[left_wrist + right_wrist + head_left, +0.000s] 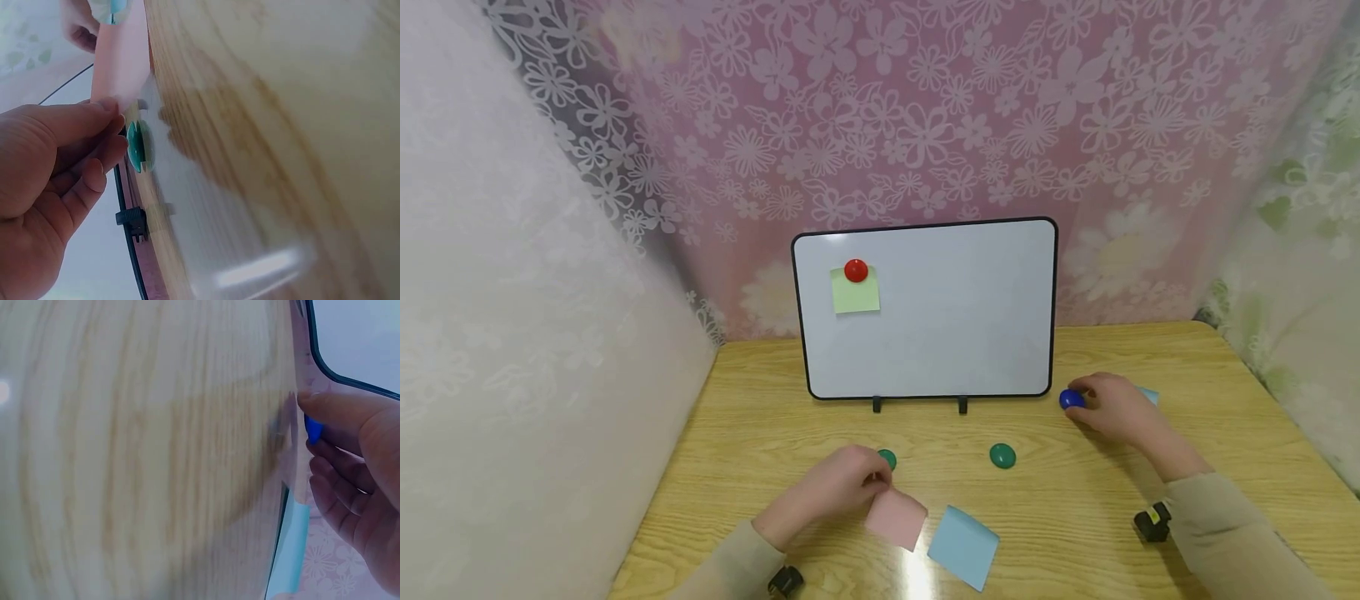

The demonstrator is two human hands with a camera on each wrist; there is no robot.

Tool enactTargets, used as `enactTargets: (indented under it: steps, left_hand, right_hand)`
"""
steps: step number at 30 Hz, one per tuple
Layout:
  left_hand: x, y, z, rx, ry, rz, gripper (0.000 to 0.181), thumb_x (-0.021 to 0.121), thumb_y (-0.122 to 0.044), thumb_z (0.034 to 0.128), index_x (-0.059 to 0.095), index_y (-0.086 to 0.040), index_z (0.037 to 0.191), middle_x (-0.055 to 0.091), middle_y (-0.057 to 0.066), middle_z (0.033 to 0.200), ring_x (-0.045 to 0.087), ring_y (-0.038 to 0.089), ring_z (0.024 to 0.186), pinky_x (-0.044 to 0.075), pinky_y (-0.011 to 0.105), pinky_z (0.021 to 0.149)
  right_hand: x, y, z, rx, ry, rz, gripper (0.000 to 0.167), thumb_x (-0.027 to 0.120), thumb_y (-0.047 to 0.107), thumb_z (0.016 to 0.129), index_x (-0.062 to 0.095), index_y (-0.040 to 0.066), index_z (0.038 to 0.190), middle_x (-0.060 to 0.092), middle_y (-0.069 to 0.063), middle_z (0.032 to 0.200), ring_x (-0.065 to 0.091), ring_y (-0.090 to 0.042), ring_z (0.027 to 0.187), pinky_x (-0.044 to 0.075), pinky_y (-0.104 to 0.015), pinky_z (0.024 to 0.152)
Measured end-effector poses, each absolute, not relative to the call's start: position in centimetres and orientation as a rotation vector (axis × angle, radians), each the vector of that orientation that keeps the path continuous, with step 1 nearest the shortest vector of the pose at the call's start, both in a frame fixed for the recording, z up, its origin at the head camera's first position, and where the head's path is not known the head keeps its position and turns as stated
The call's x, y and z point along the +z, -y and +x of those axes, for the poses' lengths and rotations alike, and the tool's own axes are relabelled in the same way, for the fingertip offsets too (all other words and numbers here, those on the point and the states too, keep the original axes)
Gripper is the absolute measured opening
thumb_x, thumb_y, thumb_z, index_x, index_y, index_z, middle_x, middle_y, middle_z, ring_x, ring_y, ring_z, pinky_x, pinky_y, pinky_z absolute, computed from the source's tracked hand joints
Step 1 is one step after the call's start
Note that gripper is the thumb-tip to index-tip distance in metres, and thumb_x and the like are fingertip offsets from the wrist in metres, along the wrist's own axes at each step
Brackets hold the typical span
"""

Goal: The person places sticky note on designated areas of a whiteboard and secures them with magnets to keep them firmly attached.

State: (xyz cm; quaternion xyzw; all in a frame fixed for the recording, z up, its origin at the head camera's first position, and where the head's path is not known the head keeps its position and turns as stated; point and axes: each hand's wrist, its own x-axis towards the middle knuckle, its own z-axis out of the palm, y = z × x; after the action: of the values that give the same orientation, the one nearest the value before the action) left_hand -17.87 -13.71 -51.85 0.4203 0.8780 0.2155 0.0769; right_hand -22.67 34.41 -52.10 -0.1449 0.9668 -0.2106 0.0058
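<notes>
In the head view my left hand [848,479] pinches a pink sticky note [898,518] by its upper corner, above the table. Just past those fingertips lies a green magnet [887,459], partly hidden by the hand. On the right, my right hand [1116,407] holds a round blue magnet [1071,400] between thumb and fingers, close to the whiteboard's lower right corner. The whiteboard [955,317] stands upright, with a light green note [855,296] under a red magnet [856,270] at its upper left.
A second green magnet [1002,456] lies mid-table. Near the front is a blue sticky note [964,547]; another blue note [1150,395] shows partly behind the right hand. Two black feet [962,405] support the board. Flowered curtains surround the wooden table [760,417].
</notes>
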Motion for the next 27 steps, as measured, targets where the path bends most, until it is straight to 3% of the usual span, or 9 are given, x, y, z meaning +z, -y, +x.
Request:
enactTargets:
  steps: [18, 27]
  left_hand:
    - [-52.1, 15.2, -18.3, 1.133, -2.568, 1.091, 0.011, 0.078, -0.004, 0.0988, 0.082, -0.014, 0.101, 0.075, -0.007, 0.094, 0.062, 0.001, 0.080, 0.055, 0.023, 0.070]
    - [-52.1, 15.6, -18.3, 1.328, -2.531, 0.927, 0.016, 0.077, -0.007, 0.1005, 0.082, -0.021, 0.102, 0.074, -0.012, 0.101, 0.068, 0.006, 0.088, 0.060, 0.028, 0.076]
  right_hand:
    - [-51.7, -34.3, -21.9, -0.832, -3.023, -0.371, 0.053, 0.081, 0.031, 0.098, 0.069, -0.006, 0.134, 0.069, -0.030, 0.124, 0.071, -0.044, 0.102, 0.059, -0.060, 0.083]
    - [-51.8, -33.9, -21.7, -0.924, -3.028, -0.334, 0.056, 0.079, 0.035, 0.100, 0.067, -0.005, 0.138, 0.066, -0.032, 0.129, 0.071, -0.047, 0.103, 0.061, -0.058, 0.081]
